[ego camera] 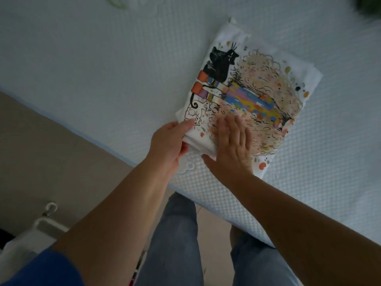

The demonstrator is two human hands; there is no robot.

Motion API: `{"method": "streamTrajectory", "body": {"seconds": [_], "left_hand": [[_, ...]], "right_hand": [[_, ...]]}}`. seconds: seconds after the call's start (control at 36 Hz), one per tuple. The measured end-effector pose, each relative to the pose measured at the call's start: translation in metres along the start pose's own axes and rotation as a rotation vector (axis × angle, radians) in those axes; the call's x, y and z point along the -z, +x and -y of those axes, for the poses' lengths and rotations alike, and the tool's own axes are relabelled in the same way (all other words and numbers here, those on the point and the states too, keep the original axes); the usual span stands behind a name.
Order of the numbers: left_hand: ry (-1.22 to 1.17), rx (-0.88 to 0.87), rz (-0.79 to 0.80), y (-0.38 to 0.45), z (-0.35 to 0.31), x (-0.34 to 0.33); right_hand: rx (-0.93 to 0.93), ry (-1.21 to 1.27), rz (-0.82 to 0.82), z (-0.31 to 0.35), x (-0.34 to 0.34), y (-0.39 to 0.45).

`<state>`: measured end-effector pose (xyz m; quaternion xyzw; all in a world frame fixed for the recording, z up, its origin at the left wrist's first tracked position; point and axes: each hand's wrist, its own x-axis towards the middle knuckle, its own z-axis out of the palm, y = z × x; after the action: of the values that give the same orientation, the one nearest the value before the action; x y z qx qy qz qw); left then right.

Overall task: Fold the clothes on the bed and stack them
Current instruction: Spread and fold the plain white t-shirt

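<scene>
A white T-shirt [257,83] with a colourful print of a black cat and a tree lies folded into a rectangle on the bed, close to its near edge. My left hand [169,141] grips the shirt's near left corner, thumb on top and fingers under the layers. My right hand [231,145] lies flat on the near end of the shirt, its straight fingers pressing on the print.
The white quilted mattress [92,69] stretches left, right and behind the shirt. Its edge runs diagonally from the left to the lower right. Beige floor [41,151] lies below. A white and grey object [45,221] stands at the lower left. Something dark sits at the top right corner [369,5].
</scene>
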<state>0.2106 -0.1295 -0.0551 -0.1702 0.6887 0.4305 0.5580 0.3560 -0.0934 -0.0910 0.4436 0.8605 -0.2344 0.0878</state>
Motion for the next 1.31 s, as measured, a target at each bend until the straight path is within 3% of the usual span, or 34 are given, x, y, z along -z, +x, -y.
{"method": "streamTrajectory", "body": {"seconds": [0.22, 0.36, 0.42, 0.53, 0.64, 0.72, 0.81, 0.97, 1.14, 1.31], "left_hand": [[0.126, -0.248, 0.201, -0.032, -0.016, -0.020], [-0.041, -0.185, 0.105, -0.034, -0.033, -0.011], [0.014, -0.167, 0.068, -0.033, -0.038, -0.009], [0.088, -0.138, 0.143, -0.025, -0.049, -0.010], [0.077, -0.141, 0.220, -0.015, -0.067, -0.017], [0.132, -0.097, 0.276, -0.003, -0.078, -0.019], [0.154, 0.030, 0.367, 0.008, -0.079, -0.016], [0.378, -0.013, 0.005, 0.040, -0.053, -0.025], [0.620, -0.222, -0.100, 0.047, -0.029, -0.025], [0.588, -0.157, -0.162, 0.042, -0.016, -0.025]], "right_hand": [[-0.142, 0.478, -0.148, 0.009, 0.034, 0.007], [-0.264, 0.839, -0.121, 0.006, 0.107, 0.006], [-0.299, 0.949, -0.130, 0.006, 0.147, 0.003], [-0.444, 1.293, -0.077, -0.003, 0.211, -0.006], [-0.514, 1.636, 0.104, -0.023, 0.247, -0.014], [-0.554, 1.665, 0.192, -0.047, 0.245, -0.011], [-0.713, 1.579, 0.197, -0.079, 0.215, 0.001], [-1.020, 1.155, 0.206, -0.135, 0.128, 0.000], [-0.935, 0.981, 0.133, -0.148, 0.075, 0.000], [-0.863, 1.067, 0.153, -0.157, 0.061, 0.003]]}}
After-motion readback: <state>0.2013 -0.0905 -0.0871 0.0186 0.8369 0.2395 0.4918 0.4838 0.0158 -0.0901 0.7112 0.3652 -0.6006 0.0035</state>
